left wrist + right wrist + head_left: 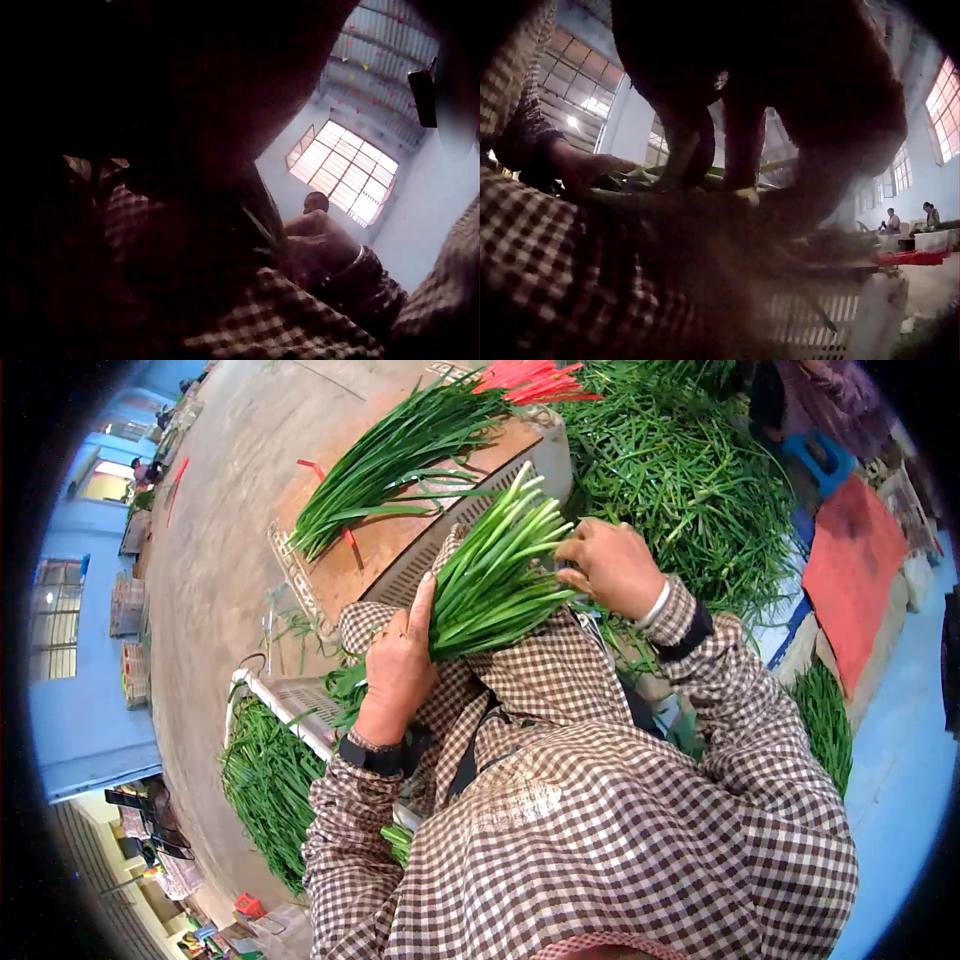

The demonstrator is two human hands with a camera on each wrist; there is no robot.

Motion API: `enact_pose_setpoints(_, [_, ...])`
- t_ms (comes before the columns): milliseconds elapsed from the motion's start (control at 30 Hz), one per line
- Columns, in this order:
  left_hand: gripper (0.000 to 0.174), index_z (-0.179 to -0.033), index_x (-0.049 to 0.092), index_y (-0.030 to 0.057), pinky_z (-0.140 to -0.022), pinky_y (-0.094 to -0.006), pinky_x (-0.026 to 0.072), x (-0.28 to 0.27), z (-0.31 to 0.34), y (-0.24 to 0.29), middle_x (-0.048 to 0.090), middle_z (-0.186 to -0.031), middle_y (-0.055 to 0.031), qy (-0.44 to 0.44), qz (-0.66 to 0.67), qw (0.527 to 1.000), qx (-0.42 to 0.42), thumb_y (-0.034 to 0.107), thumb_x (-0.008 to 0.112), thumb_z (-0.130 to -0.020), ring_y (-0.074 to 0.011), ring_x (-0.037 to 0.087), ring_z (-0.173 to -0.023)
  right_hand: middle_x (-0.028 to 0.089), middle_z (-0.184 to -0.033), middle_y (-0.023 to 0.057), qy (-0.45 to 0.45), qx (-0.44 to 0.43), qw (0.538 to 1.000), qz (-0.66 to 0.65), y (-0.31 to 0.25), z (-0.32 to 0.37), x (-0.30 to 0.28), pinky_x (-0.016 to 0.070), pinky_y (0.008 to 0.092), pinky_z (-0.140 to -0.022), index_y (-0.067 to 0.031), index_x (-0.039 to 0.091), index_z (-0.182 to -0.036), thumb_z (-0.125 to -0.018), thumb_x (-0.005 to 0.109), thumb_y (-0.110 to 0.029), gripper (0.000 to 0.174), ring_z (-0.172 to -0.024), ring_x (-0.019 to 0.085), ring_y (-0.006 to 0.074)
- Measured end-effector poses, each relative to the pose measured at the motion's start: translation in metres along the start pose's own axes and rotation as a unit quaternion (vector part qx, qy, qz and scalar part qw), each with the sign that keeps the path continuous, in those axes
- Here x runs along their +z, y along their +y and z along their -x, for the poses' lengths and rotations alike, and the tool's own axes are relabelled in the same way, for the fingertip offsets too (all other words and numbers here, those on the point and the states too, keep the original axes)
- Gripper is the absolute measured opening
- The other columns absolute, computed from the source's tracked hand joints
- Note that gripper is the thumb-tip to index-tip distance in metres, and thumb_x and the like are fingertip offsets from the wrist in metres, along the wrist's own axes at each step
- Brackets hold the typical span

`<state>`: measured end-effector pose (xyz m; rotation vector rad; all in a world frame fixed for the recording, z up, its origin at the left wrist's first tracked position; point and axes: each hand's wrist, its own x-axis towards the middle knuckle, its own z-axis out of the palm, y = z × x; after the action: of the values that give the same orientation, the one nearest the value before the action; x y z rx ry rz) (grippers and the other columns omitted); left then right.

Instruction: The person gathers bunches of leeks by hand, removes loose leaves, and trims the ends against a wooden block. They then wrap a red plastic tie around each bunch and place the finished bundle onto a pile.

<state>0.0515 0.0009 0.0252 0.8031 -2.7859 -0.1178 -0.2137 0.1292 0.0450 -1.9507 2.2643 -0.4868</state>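
Note:
A bunch of garlic chives (490, 585), pale stem ends up and green leaves down, lies over the checked-cloth lap in the head view. My left hand (398, 672) holds it from the left, index finger stretched along the leaves, thumb hidden. At the stem end, my right hand (618, 568) has bent fingers and thumb pinching at the outer stems. The right wrist view shows dark fingers (739, 142) reaching down onto pale stems (705, 184). Most of the left wrist view is black, though the right hand (322, 244) shows there.
Another chive bunch (400, 465) lies on a brown board (385, 550) atop a crate (430, 550), with red ties (535, 380) beyond. A large chive pile (680, 490) stands right, near a blue stool (825, 465) and red sheet (855, 580). More chives (265, 790) lie left.

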Motion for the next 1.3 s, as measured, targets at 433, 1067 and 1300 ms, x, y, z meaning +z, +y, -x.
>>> enact_pose_setpoints(433, [0.089, -0.143, 0.026, 0.0154, -0.053, -0.0409, 0.0465, -0.004, 0.002, 0.007, 0.052, -0.077, -0.0112, -0.029, -0.007, 1.000, 0.001, -0.004, 0.059, -0.063, -0.0315, 0.055, -0.060, 0.057, -0.081, 0.0108, 0.050, 0.107, 0.993, 0.019, 0.011, 0.016, -0.018, 0.0491, 0.0423, -0.068, -0.0126, 0.070, -0.081, -0.074, 0.063, -0.028, 0.019, -0.083, 0.058, 0.0281])
enact_pose_setpoints(1067, [0.097, -0.145, 0.016, 0.0173, -0.055, -0.0412, 0.0477, -0.009, 0.001, 0.009, 0.057, -0.085, -0.0115, -0.067, 0.036, 0.996, -0.046, 0.000, 0.066, -0.063, -0.0326, 0.058, -0.068, 0.058, -0.081, 0.0101, 0.188, -0.001, 0.977, -0.099, -0.001, -0.005, 0.042, 0.0487, 0.0384, -0.062, -0.0099, 0.058, -0.090, -0.076, 0.062, -0.013, 0.015, -0.073, 0.060, 0.0287])
enact_pose_setpoints(1300, [0.095, -0.145, 0.015, 0.0113, -0.059, -0.0417, 0.0478, 0.003, 0.003, 0.007, 0.061, -0.095, -0.0214, -0.047, 0.031, 0.997, -0.054, -0.002, 0.064, -0.065, -0.0374, 0.060, -0.073, 0.062, -0.079, 0.0112, 0.294, 0.123, 0.909, -0.269, 0.023, -0.006, 0.069, 0.0495, 0.0327, -0.059, -0.0038, 0.060, -0.090, -0.077, 0.059, -0.005, 0.013, -0.065, 0.061, 0.0233])
